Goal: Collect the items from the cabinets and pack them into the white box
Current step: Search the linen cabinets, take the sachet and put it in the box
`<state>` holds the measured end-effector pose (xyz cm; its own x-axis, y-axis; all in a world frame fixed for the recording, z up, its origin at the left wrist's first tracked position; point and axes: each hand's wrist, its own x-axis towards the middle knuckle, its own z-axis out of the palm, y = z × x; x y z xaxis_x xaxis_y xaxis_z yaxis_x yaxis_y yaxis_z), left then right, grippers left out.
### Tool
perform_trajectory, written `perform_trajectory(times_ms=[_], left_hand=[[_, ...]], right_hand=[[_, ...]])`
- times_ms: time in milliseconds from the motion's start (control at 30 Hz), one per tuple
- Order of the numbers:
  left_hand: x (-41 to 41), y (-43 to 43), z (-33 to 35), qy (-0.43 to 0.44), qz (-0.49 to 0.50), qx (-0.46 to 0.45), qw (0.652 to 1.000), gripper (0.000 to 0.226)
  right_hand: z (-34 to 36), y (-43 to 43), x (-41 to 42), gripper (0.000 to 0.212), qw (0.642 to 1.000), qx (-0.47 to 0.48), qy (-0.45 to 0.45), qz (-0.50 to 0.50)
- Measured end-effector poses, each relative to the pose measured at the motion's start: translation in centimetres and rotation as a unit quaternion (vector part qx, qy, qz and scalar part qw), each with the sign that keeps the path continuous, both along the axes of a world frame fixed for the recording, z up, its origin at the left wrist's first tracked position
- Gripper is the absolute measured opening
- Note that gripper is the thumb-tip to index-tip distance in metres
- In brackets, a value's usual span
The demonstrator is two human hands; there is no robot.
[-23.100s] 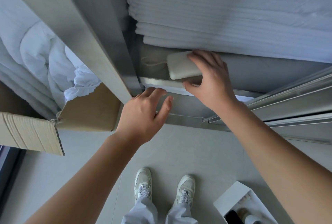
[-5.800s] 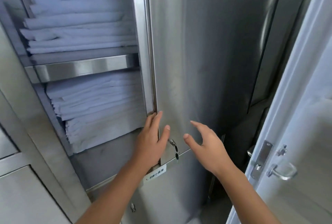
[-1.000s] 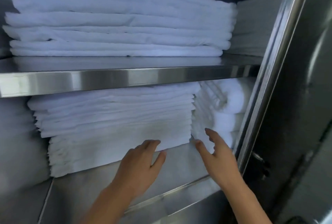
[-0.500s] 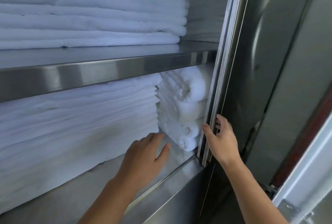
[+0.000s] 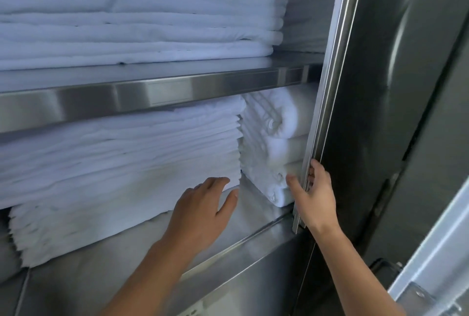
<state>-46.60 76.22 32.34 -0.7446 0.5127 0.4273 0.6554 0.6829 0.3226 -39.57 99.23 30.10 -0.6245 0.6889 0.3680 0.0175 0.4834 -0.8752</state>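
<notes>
right grip [image 5: 313, 196] now clenched round the door edge [image 5: 327, 87], slid wider than a sec ago | rolled towels [image 5: 276, 138] just left of it, more exposed | left grip [image 5: 203, 204] released, fingertips at folded linen [image 5: 114, 158] | white box out of view, guess I'm still hunting items

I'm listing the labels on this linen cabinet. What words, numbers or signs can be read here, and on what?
No text can be read.
White label on the cabinet front, at the bottom edge of the picture: cut off and too blurred to read.
Folded linens, rolled towels, sliding door: no print shows.
</notes>
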Motion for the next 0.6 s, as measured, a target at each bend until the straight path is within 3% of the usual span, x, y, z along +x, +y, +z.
perform_trajectory(times_ms=[600], left_hand=[[10.3,-12.4,-4.3,-0.078,0.192,-0.011,0.978,0.048]], right_hand=[[-1.2,-12.3,3.2,0.046,0.973,0.029,0.022,0.229]])
